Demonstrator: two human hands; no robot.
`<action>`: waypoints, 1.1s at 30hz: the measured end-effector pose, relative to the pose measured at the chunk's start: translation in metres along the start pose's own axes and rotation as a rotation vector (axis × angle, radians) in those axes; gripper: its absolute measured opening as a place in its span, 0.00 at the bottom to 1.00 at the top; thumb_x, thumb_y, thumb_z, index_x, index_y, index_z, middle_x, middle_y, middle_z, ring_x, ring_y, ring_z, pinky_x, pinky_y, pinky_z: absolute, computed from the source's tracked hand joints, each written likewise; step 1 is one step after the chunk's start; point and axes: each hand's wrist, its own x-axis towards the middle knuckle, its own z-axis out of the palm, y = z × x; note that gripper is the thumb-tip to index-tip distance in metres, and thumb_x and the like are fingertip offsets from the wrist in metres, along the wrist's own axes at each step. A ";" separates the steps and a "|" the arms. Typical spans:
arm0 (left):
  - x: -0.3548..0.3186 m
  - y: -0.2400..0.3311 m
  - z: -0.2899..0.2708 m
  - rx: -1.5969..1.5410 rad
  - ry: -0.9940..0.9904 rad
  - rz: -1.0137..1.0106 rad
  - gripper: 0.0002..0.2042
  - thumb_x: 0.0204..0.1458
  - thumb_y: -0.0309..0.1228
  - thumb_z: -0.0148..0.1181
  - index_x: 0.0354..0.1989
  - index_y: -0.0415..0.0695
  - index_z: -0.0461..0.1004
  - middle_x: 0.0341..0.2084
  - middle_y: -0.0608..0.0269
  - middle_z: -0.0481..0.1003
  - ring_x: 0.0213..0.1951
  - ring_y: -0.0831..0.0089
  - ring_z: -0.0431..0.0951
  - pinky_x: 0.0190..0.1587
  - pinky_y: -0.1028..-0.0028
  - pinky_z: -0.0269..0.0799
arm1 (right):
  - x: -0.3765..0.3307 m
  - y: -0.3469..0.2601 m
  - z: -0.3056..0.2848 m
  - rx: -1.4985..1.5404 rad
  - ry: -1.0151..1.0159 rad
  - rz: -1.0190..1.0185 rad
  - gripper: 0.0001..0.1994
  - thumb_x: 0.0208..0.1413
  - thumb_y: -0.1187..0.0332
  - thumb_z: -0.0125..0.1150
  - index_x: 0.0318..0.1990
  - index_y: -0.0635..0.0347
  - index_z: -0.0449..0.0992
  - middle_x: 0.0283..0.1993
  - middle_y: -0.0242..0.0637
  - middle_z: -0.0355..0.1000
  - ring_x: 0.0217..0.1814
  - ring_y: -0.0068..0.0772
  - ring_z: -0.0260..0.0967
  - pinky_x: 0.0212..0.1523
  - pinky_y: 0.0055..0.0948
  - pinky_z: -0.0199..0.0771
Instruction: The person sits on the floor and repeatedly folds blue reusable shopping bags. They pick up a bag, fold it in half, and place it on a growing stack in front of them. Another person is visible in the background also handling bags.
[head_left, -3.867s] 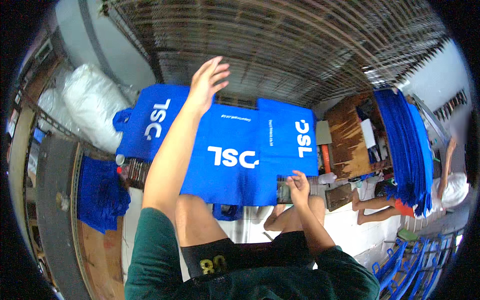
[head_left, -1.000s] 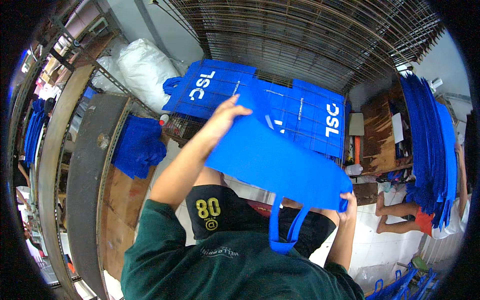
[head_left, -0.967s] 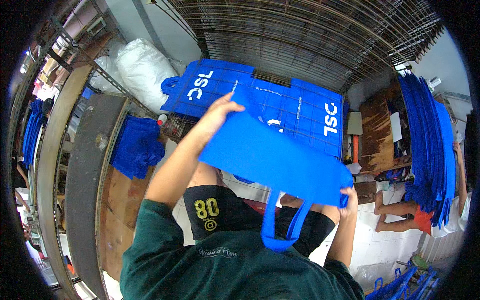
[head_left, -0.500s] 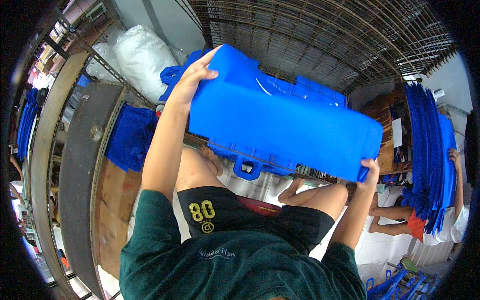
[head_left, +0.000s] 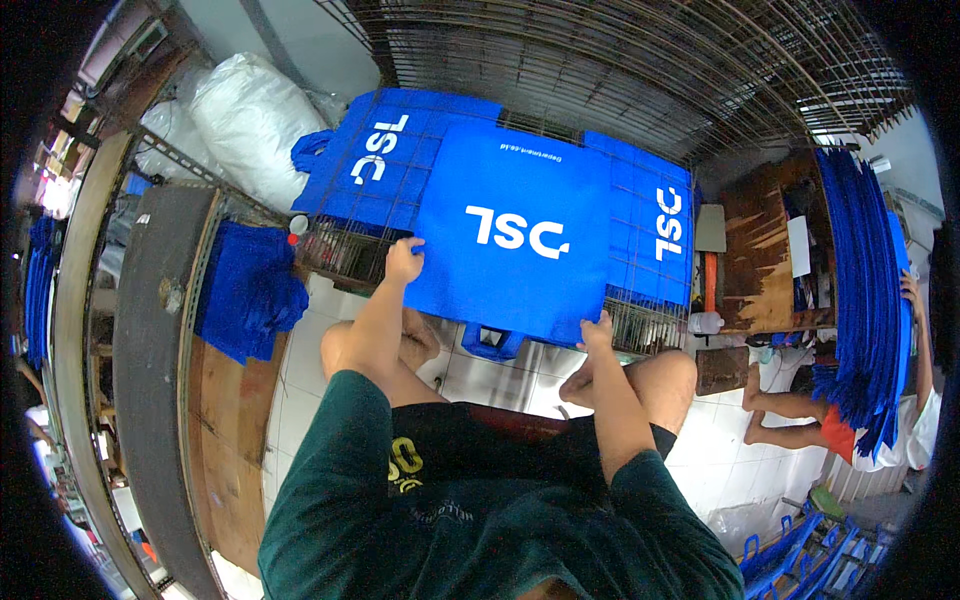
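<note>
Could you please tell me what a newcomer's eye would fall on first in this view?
Most likely the bright blue bag with white lettering at the centre, the left hand at its left edge and the right hand at its near right corner. Next might come the thick stack of blue fabric on the right and the bulging white plastic sack at upper left.

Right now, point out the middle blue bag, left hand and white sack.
Middle bag [head_left: 512, 230]: head view, printed front panel.
Left hand [head_left: 404, 262]: head view, back of hand.
White sack [head_left: 252, 130]: head view, bulging side.
</note>
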 end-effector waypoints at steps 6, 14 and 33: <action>-0.009 -0.013 0.025 0.010 0.125 0.059 0.21 0.37 0.19 0.52 0.45 0.43 0.73 0.47 0.51 0.70 0.49 0.54 0.70 0.51 0.62 0.66 | -0.003 0.010 0.005 -0.001 0.031 -0.066 0.14 0.46 0.74 0.55 0.43 0.64 0.67 0.31 0.46 0.72 0.22 0.40 0.72 0.14 0.31 0.75; -0.017 0.000 0.020 -0.050 0.256 -0.029 0.22 0.39 0.16 0.53 0.46 0.47 0.71 0.41 0.51 0.71 0.47 0.53 0.70 0.49 0.62 0.67 | -0.037 -0.012 0.001 -0.175 0.078 -0.048 0.20 0.45 0.70 0.53 0.49 0.63 0.66 0.35 0.53 0.73 0.30 0.50 0.74 0.30 0.39 0.76; -0.019 0.000 0.026 0.008 0.224 -0.206 0.20 0.43 0.19 0.53 0.48 0.47 0.70 0.42 0.53 0.71 0.47 0.56 0.71 0.49 0.61 0.67 | -0.021 0.021 0.000 -0.321 0.273 -0.173 0.19 0.42 0.69 0.53 0.46 0.58 0.72 0.38 0.47 0.74 0.45 0.47 0.70 0.54 0.38 0.59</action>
